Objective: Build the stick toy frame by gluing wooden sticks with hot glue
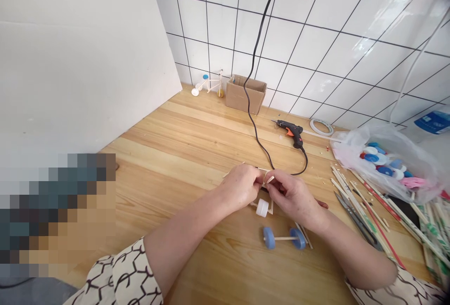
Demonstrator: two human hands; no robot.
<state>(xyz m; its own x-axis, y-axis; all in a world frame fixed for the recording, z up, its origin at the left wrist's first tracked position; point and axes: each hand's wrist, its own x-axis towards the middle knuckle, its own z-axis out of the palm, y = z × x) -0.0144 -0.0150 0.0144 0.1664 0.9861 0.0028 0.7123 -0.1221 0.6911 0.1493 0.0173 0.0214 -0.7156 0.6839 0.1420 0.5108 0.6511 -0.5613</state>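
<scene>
Pinching a small frame of wooden sticks [264,177] over a pine tabletop [168,164], the person's left hand [239,187] and right hand [290,197] hold it between their fingertips, close together. A white bottle-cap wheel [262,207] sits just below the hands, near a pair of blue bottle-cap wheels on a stick axle [283,238]. Farther right lie a black hot glue gun [290,132], loose wooden sticks [355,202] and scissors [356,223].

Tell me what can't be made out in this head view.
Head view:
Where the wooden sticks meet: hidden by the left hand and right hand.
Caps: partly veiled by the plastic bag.
Pixelated patch: blurred throughout.
Bottle: cut off by the right edge.
</scene>
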